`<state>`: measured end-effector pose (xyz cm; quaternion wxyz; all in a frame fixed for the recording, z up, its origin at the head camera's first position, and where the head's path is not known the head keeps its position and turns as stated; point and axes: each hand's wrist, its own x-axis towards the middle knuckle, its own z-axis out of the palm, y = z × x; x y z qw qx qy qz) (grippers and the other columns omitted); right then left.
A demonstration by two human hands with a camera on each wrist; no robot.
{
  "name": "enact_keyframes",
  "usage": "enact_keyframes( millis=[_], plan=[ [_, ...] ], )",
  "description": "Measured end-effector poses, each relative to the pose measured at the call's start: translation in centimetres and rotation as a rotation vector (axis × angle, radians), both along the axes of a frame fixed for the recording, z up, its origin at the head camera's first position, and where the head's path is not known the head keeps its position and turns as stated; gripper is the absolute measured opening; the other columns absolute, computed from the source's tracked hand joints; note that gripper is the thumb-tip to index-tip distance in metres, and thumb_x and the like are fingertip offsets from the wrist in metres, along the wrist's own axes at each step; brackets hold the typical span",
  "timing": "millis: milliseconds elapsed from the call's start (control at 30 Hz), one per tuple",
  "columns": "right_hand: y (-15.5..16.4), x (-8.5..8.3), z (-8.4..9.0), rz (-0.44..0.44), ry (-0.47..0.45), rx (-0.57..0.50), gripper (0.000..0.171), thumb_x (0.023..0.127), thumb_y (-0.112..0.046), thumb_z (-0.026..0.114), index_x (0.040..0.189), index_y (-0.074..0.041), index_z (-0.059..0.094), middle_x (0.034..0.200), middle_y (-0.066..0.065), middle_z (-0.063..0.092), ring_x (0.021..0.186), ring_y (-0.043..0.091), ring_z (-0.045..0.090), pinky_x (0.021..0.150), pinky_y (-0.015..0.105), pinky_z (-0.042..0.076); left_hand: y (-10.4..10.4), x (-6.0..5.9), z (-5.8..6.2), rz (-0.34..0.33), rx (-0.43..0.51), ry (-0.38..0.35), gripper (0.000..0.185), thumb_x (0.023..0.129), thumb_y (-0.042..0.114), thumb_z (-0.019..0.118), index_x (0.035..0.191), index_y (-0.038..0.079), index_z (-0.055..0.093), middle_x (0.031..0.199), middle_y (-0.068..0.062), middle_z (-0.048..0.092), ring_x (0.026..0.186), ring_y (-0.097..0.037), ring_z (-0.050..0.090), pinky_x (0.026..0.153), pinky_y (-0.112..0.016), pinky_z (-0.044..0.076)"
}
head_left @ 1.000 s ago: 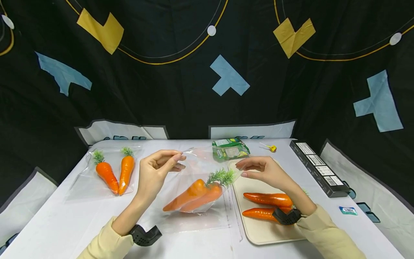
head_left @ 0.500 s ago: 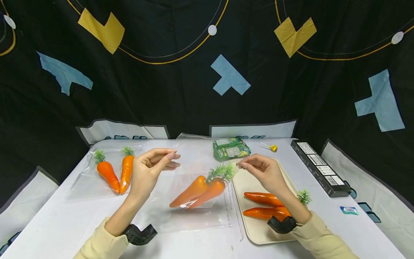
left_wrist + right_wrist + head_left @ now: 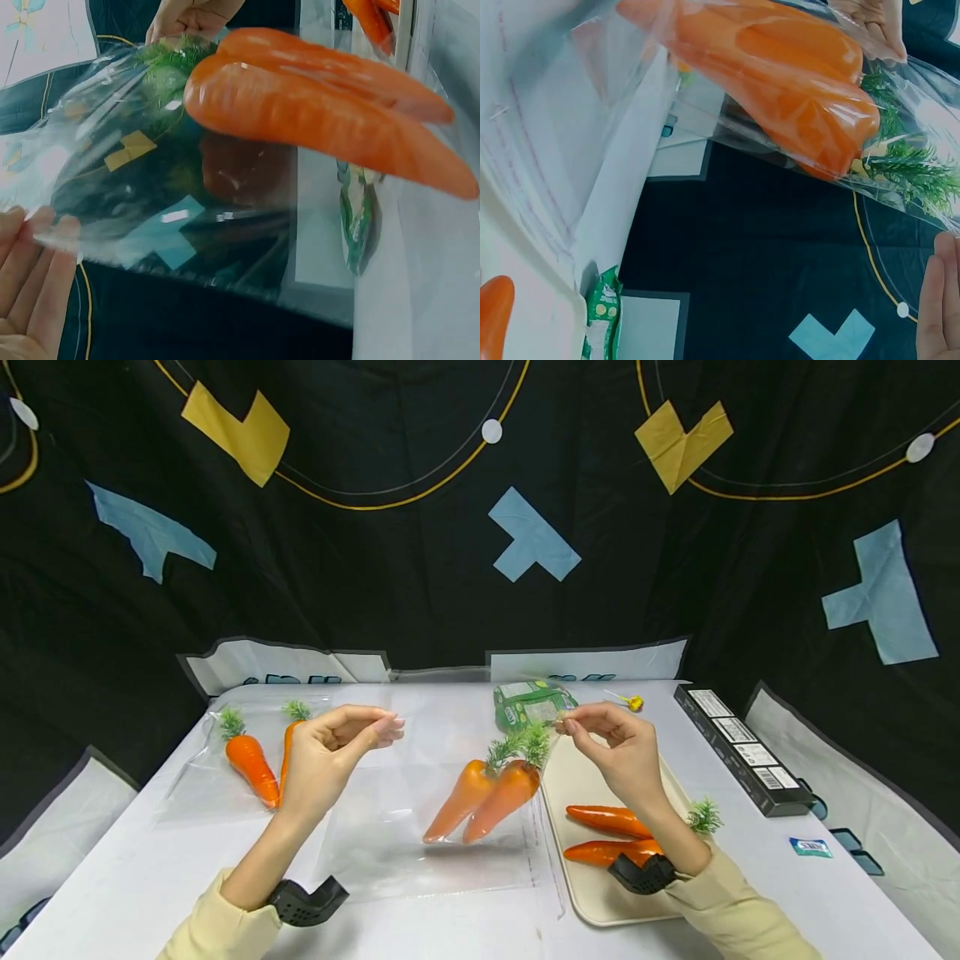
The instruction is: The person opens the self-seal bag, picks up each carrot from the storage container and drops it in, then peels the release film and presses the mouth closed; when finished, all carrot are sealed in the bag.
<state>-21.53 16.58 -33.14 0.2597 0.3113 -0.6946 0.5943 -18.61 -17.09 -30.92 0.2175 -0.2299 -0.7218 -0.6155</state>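
Fingertips of the left hand (image 3: pixel 330 752) pinch one top corner of a clear plastic bag (image 3: pixel 420 793), and the right hand (image 3: pixel 615 747) pinches the opposite top corner, so the bag hangs stretched between the two grips just above the surface (image 3: pixel 135 877). Inside it, two orange carrots (image 3: pixel 483 797) with green feathery tops lie side by side, tips slanting down toward the left grip, greens up near the right grip. The plastic is glossy and wrinkled, mirroring the dark backdrop in the left wrist view.

Just below the right grip sits a cream tray (image 3: pixel 600 893) holding two more orange carrots (image 3: pixel 611 835), one with a green tuft showing past the wrist. Beyond the left grip, a second clear bag (image 3: pixel 187 777) lies flat with two carrots (image 3: pixel 258 756) in it. Behind the right grip rest a green packet (image 3: pixel 532 703) and a small yellow lollipop (image 3: pixel 630 701); farther right are a long black box (image 3: pixel 738 747) and a small blue sachet (image 3: pixel 810 847).

The surface is white, and a black cloth backdrop (image 3: pixel 390 552) with blue and yellow shapes hangs behind it.
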Motion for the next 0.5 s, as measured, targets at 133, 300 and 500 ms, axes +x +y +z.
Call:
enact_keyframes(
  millis=[133, 300, 500],
  plan=[
    [-0.10, -0.13, -0.04, 0.002, 0.000, -0.018, 0.013, 0.085, 0.011, 0.065, 0.097, 0.006, 0.068, 0.089, 0.009, 0.072, 0.081, 0.016, 0.070, 0.077, 0.028, 0.057, -0.45, -0.18, -0.12, -0.051, -0.015, 0.023, 0.015, 0.088, -0.003, 0.068, 0.102, -0.005, 0.069, 0.090, -0.012, 0.073, 0.080, -0.020, 0.072, 0.073, -0.034, 0.057],
    [-0.12, -0.11, -0.18, 0.019, 0.000, -0.033, 0.014, 0.084, 0.013, 0.065, 0.097, 0.008, 0.067, 0.091, 0.008, 0.072, 0.082, 0.016, 0.069, 0.078, 0.026, 0.056, -0.72, -0.34, -0.40, -0.098, -0.044, 0.017, 0.017, 0.086, -0.006, 0.068, 0.103, -0.006, 0.069, 0.094, -0.013, 0.073, 0.082, -0.020, 0.072, 0.074, -0.034, 0.057],
    [-0.05, -0.10, -0.40, 0.040, 0.012, -0.043, 0.015, 0.084, 0.015, 0.063, 0.098, 0.011, 0.067, 0.092, 0.006, 0.072, 0.085, 0.015, 0.069, 0.082, 0.027, 0.055, -0.81, -0.49, -0.77, -0.066, -0.092, 0.018, 0.015, 0.086, -0.003, 0.069, 0.100, -0.002, 0.071, 0.094, -0.011, 0.073, 0.084, -0.017, 0.072, 0.076, -0.030, 0.056]
  ],
)
